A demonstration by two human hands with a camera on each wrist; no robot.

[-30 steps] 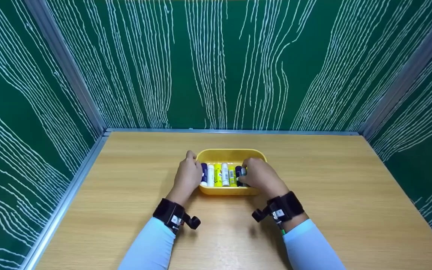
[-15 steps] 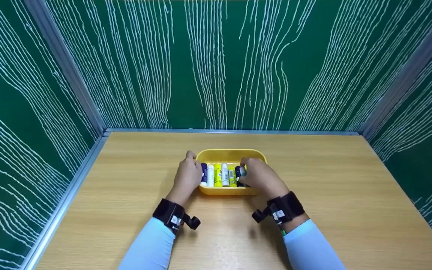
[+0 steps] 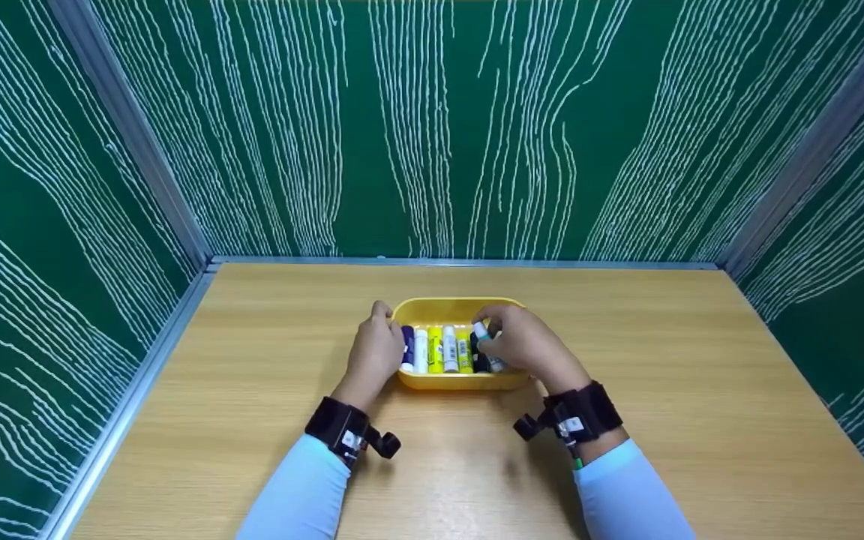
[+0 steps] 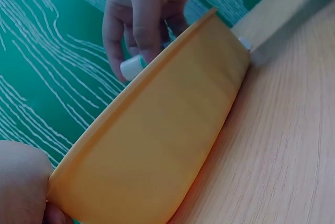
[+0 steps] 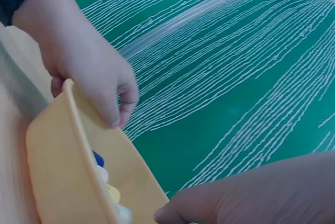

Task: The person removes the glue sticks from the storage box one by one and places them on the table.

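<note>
A yellow plastic basket [image 3: 447, 382] stands on the table with a row of glue sticks inside. From the left they run purple [image 3: 408, 346], white [image 3: 421, 351], yellow [image 3: 436, 349], white [image 3: 450, 349], yellow-green [image 3: 465, 352] and dark blue [image 3: 476, 354]. My left hand [image 3: 377, 346] grips the basket's left end, thumb and fingers about the rim [image 5: 69, 90]. At the right end, my right hand [image 3: 528, 342] pinches a glue stick [image 3: 480, 329] with a white end and teal band. In the left wrist view that glue stick [image 4: 132, 67] shows above the rim; fingers hide much of it.
The wooden table [image 3: 289, 315] extends around the basket on all sides. Green panels [image 3: 357, 135] with wavy white lines rise at the back, left and right, joined by grey metal posts [image 3: 132, 127]. A black strap with a small camera [image 3: 578, 416] sits on each wrist.
My right hand has shifted slightly right and away from me, lifting and tilting the glue stick so its white end shows higher. My left hand and the basket have stayed in place.
</note>
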